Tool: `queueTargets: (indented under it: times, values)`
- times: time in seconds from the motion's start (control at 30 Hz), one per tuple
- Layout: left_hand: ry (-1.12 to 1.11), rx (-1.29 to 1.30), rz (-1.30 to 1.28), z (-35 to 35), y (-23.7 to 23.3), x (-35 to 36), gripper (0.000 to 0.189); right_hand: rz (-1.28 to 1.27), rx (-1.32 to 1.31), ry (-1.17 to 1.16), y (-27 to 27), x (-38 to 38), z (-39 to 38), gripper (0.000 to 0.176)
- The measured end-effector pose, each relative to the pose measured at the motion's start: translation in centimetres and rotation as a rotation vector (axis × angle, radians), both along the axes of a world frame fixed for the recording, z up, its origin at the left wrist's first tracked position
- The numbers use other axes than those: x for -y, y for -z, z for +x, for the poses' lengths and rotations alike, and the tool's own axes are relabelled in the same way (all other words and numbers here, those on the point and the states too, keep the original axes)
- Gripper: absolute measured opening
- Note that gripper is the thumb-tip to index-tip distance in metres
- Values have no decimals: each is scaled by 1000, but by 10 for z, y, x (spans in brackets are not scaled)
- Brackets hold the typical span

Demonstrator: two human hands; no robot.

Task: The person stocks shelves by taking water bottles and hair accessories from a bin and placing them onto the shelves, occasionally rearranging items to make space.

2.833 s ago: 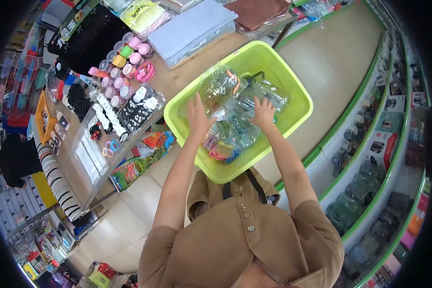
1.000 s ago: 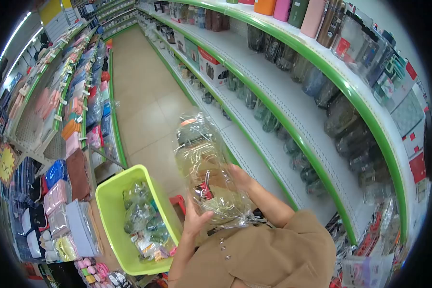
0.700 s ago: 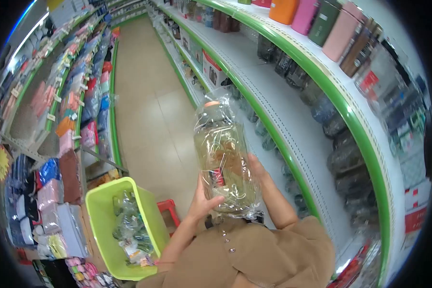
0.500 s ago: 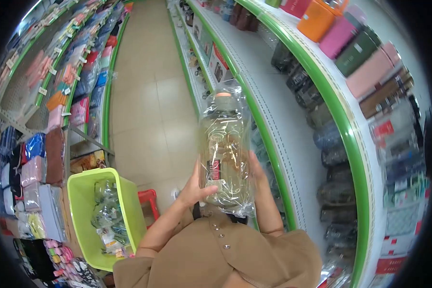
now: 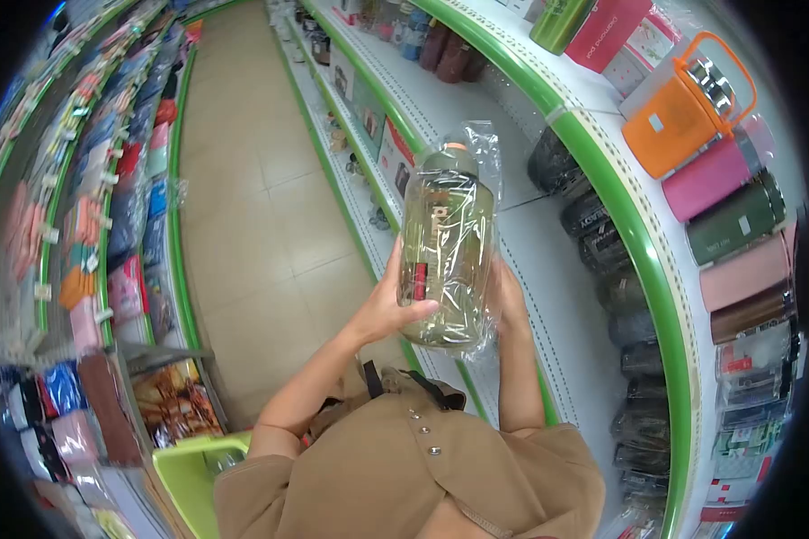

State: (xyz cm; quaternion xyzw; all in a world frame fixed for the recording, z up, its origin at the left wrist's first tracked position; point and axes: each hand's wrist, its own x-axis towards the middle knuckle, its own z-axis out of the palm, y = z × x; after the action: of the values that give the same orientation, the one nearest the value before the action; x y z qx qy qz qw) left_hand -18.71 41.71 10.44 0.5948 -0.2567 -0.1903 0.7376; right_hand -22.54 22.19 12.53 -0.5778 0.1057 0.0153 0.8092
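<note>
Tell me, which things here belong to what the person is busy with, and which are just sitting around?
In hand:
- wrapped bottle, cap up, held between the left hand and right hand

Just sitting about:
- orange jug, pink flask, green flask
- dark wrapped bottles in a row
- green basket at the lower edge
- folded cloths across the aisle

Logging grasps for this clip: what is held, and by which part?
A plastic-wrapped bottle, held upright by its lower half: left hand on one side, right hand on the other.
</note>
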Motion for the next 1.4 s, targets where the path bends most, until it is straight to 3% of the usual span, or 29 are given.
queueTargets:
  times: [0.17, 0.27, 0.37, 0.43, 0.5, 0.57, 0.63, 0.67, 0.7, 0.77, 0.8, 0.87, 0.93, 0.97, 1.0, 1.03, 1.13, 1.17, 1.2, 1.4]
  values:
    - [60, 92, 135, 107, 8, 27, 117, 171, 104, 111, 2, 17, 61, 54]
    - [50, 269, 211, 156, -1, 51, 119, -39, 215, 101, -5, 33, 95, 63]
    - [160, 168, 144, 199, -19, 77, 115, -133, 162, 131, -6, 55, 138, 71]
    - [159, 190, 121, 227, -20, 99, 119, -161, 149, 215, -3, 73, 165, 69]
    - [69, 401, 209, 267, -5, 126, 124, -181, 148, 273, 1, 97, 194, 68]
    - [76, 428, 218, 293, -4, 142, 127, -182, 117, 352, 31, 121, 207, 67]
    - [204, 307, 194, 331, -6, 165, 127, -303, 345, 548, 54, 160, 232, 45]
    - [140, 519, 117, 346, -1, 177, 119, -308, 337, 567, 61, 165, 236, 45]
    - [167, 503, 118, 360, 13, 192, 119, -357, 314, 640, 61, 166, 239, 44]
    - [233, 553, 233, 388, 43, 219, 94, -452, 257, 769, 61, 165, 245, 41]
    - [244, 540, 238, 397, 37, 224, 94, -500, 237, 823, 61, 165, 247, 40]
    - [261, 941, 261, 403, 20, 232, 65, -596, 169, 925, 62, 163, 250, 38]
    - [108, 906, 23, 416, 55, 266, 50, -697, 66, 1022, 62, 160, 253, 36]
    - [-10, 1127, 45, 421, 56, 272, 48, -750, 4, 1063, 62, 159, 254, 35]
    - [250, 793, -255, 430, 64, 284, 49, -804, -66, 1097, 62, 157, 255, 34]
    - [515, 689, -51, 443, 70, 292, 55, -859, -131, 1126, 63, 155, 256, 33]
    - [448, 770, -214, 455, 53, 301, 61, -985, -211, 1196, 66, 144, 254, 31]
    - [398, 778, -337, 459, 52, 306, 64, -971, -91, 1254, 68, 136, 242, 35]
    - [411, 767, -344, 462, 53, 309, 64, -957, 27, 1309, 69, 130, 236, 41]
    - [460, 764, -294, 473, 54, 322, 69, -972, -28, 1476, 68, 160, 256, 48]
